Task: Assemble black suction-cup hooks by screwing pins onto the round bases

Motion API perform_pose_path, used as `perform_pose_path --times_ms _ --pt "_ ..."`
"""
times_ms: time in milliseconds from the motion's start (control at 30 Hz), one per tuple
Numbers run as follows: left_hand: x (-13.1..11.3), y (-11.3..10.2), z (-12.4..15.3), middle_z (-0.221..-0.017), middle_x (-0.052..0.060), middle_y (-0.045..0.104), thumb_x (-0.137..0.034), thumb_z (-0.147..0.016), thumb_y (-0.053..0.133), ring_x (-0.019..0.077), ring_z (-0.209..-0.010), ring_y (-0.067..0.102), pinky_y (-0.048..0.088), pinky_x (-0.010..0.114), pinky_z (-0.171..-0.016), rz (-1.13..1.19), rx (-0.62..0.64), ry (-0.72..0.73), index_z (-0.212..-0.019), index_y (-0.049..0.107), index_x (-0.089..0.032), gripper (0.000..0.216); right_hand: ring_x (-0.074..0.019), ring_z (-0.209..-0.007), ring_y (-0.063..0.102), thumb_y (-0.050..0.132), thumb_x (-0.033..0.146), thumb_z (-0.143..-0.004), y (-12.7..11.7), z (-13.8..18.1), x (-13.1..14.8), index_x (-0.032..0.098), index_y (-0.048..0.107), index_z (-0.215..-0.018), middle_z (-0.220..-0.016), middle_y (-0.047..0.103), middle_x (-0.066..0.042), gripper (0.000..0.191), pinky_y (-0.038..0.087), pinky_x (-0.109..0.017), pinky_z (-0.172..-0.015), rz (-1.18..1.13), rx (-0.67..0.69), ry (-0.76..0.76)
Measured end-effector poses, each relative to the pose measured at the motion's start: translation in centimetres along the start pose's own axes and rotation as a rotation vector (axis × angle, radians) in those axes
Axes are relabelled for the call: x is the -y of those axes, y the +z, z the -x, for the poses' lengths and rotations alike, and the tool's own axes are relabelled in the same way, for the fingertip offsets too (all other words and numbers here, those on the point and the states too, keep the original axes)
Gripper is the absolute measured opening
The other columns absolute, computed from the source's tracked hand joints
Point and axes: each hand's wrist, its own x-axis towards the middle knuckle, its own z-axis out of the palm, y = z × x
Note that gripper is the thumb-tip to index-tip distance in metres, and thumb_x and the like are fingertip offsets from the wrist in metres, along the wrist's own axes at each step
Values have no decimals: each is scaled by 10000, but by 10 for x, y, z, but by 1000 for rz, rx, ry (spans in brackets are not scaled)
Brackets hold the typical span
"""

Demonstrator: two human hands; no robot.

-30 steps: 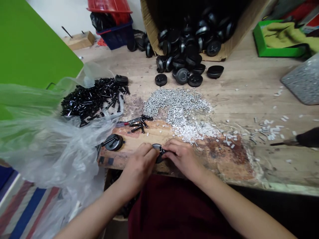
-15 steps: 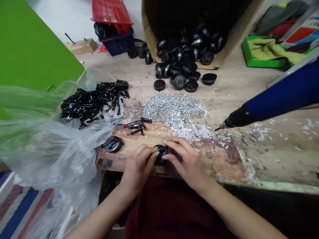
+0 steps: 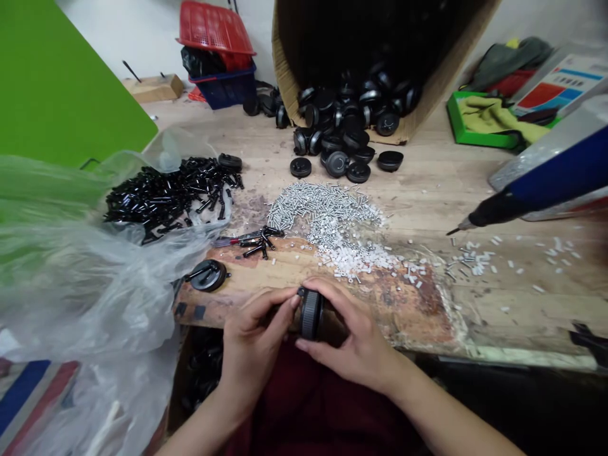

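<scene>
A black round part with a ribbed rim [image 3: 311, 315] is held on edge at the front of the worn board. My right hand [image 3: 357, 335] grips its rim between thumb and fingers. My left hand [image 3: 251, 329] pinches a small lug on the part's upper left edge; whether a tiny piece is also between those fingertips is hidden. To the left lies a similar round part [image 3: 208, 276] with a black handle across it. Short black handles [image 3: 261, 242] and a red-and-black tool [image 3: 232, 240] lie just beyond.
Silver screws [image 3: 308, 202], nuts and white plastic sleeves [image 3: 354, 256] are heaped ahead. A blue power screwdriver [image 3: 532, 193] juts in from the right. More round parts [image 3: 337, 163] spill from a cardboard box [image 3: 285, 69]. A plastic bag [image 3: 118, 272] with black handles covers the left.
The round part has been lifted and tipped from lying on the board to standing on edge. My right hand has closed round its rim, and both hands have come nearer.
</scene>
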Motion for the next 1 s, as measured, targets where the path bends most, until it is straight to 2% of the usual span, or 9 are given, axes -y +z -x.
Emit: perform_pose_path --times_ms 133,300,433,600,767,867,933,1000 --pt "-4 -4 1 -792 -26 716 -169 -763 678 141 -721 666 535 249 -716 -59 35 66 -870 715 -247 138 -203 -1183 511 693 257 -759 -10 -2 2 241 391 -1301 -1231 559 -76 621 420 -378 -1047 -6 25 -37" --pt "-3 -5 3 -793 -19 708 -144 -781 657 117 -672 645 516 213 -640 -106 44 150 -907 701 -229 158 -205 -1205 498 687 242 -762 -8 1 1 237 387 -1304 -1248 552 -75 619 403 -368 -1069 15 15 -44" --pt "-4 -4 1 -815 -1 721 -117 -776 657 121 -710 660 520 201 -652 -125 34 228 -890 701 -202 148 -207 -1210 499 686 239 -761 -5 3 -1 230 381 -1313 -1259 544 -79 631 409 -361 -1066 13 -4 -56" --pt "-4 -3 0 -817 -7 720 -108 -779 653 118 -729 671 532 188 -668 -84 42 229 -899 694 -203 159 -200 -1221 486 696 232 -755 -5 4 -4 232 374 -1320 -1263 532 -84 651 406 -359 -1062 -13 -24 -71" --pt "-1 -2 1 -857 -24 719 -137 -785 660 116 -753 670 528 203 -719 -145 28 226 -942 687 -237 188 -233 -1290 413 745 464 -685 -12 4 1 248 413 -1311 -1357 442 -98 740 365 -388 -1087 -41 -7 23" --pt "3 4 3 -896 -16 709 -121 -786 657 117 -766 662 517 215 -737 -171 10 305 -978 675 -234 224 -232 -1292 410 672 486 -755 -13 6 6 242 473 -1272 -1362 424 -102 605 389 -375 -1066 8 -61 115" --pt "5 10 4 -918 -5 698 -99 -785 651 119 -794 656 510 216 -751 -172 10 364 -1009 661 -223 257 -199 -1282 425 596 387 -848 -12 9 7 241 470 -1279 -1349 446 -92 472 389 -343 -1067 74 -83 165" --pt "7 17 4 -919 6 685 -80 -784 645 121 -811 648 503 215 -754 -184 26 390 -1024 652 -209 272 -172 -1291 418 539 288 -888 -11 13 6 235 440 -1307 -1367 447 -82 433 367 -318 -1088 133 -85 190"
